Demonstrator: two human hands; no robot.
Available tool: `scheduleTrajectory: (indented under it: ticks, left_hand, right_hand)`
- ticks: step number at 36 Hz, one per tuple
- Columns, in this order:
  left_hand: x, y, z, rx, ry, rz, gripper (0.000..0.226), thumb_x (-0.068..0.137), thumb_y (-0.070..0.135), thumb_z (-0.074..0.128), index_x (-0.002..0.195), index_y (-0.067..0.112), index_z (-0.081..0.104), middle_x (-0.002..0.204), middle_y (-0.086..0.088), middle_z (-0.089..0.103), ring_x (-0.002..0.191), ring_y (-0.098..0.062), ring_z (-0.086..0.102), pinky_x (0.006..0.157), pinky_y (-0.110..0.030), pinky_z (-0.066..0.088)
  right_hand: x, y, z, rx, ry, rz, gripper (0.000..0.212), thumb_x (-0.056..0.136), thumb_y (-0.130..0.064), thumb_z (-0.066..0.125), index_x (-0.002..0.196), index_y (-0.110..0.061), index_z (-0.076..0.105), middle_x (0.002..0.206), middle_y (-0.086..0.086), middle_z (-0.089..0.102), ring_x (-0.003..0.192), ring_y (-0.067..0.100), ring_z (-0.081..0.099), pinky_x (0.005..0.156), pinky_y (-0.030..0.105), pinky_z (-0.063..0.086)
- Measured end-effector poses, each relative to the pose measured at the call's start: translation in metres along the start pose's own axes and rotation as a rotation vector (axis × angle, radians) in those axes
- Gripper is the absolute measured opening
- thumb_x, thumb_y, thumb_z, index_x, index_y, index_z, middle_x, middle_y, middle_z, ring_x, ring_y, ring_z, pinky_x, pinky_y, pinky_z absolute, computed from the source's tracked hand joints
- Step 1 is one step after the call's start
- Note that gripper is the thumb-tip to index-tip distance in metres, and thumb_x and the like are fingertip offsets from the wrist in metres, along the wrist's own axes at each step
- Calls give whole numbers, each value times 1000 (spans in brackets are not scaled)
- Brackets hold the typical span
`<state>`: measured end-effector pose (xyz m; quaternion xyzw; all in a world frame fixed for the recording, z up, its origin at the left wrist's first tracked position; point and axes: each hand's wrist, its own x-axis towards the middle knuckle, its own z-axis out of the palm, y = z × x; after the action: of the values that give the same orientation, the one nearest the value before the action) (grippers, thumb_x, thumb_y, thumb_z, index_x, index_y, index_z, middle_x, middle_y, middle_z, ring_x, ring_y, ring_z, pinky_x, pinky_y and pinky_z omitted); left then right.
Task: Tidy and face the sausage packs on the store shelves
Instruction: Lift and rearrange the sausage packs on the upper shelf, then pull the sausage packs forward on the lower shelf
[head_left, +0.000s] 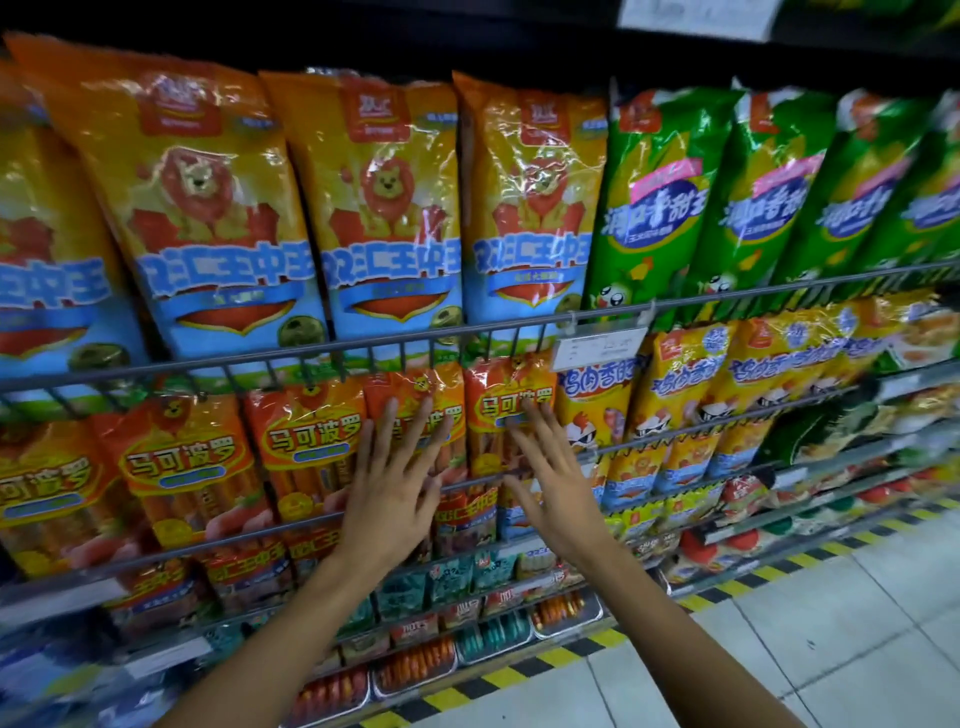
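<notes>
**Both hands flat against the orange sausage packs**

Wire-fronted store shelves (332, 347) fill the view, tier below tier. The top tier holds tall orange-and-blue lion sausage bags (208, 218) on the left and green sausage bags (670, 208) on the right. Below them stands a row of orange-red sausage packs (306, 441), with yellow chicken sausage packs (670, 395) beside them to the right. Lower tiers carry smaller packs and trays, too blurred to name. A grey tiled floor (857, 623) with a yellow-and-black striped edge runs along the base.

The left hand (395, 478) lies with fingers straight and spread wide on one orange-red pack. The right hand (550, 478) does likewise on the neighbouring pack, gripping nothing. A small price tag (597, 345) hangs from the wire rail above.
</notes>
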<state>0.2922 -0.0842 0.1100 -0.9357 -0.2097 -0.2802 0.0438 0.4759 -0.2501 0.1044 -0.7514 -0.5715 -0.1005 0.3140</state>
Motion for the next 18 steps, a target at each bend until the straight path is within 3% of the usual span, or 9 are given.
scheduleTrajectory:
  ticks: [3, 7, 10, 14, 18]
  left_hand:
    - [1, 2, -1, 10, 0, -15, 75, 100, 38, 49, 167, 29, 15, 175, -1, 3, 160, -37, -3, 128, -56, -3]
    - [1, 19, 3, -65, 44, -100, 68, 102, 41, 45, 165, 28, 23, 175, -1, 8, 160, -38, -1, 126, -63, 2]
    - [4, 38, 12, -128, 130, -213, 62, 101, 40, 48, 160, 22, 38, 174, -4, 14, 160, -38, 3, 127, -62, 3]
    - [13, 86, 29, -191, 163, -261, 59, 101, 36, 50, 155, 15, 45, 172, -7, 18, 160, -35, 8, 126, -62, 10]
    - [27, 137, 49, -247, 55, -224, 60, 103, 36, 45, 160, 24, 36, 173, 3, 14, 160, -30, 7, 125, -63, 18]
  right_hand:
    - [2, 8, -6, 31, -58, -6, 61, 107, -32, 57, 161, -23, 30, 173, -4, 9, 160, 23, 5, 127, 45, 18]
    - [-6, 27, -21, 177, -95, 97, 56, 107, -39, 53, 159, -38, 31, 168, -23, 14, 158, 8, 12, 123, 28, 23]
    - [-14, 51, -42, 295, 0, 158, 55, 106, -37, 54, 157, -37, 35, 165, -22, 23, 155, 5, 19, 121, 33, 32]
    - [-24, 95, -73, 297, 192, 212, 55, 104, -23, 61, 155, -26, 41, 162, -15, 35, 151, 4, 29, 117, 12, 26]
    - [-31, 129, -87, 239, 217, 159, 53, 103, -22, 59, 153, -20, 44, 159, -27, 30, 150, 4, 28, 123, 21, 22]
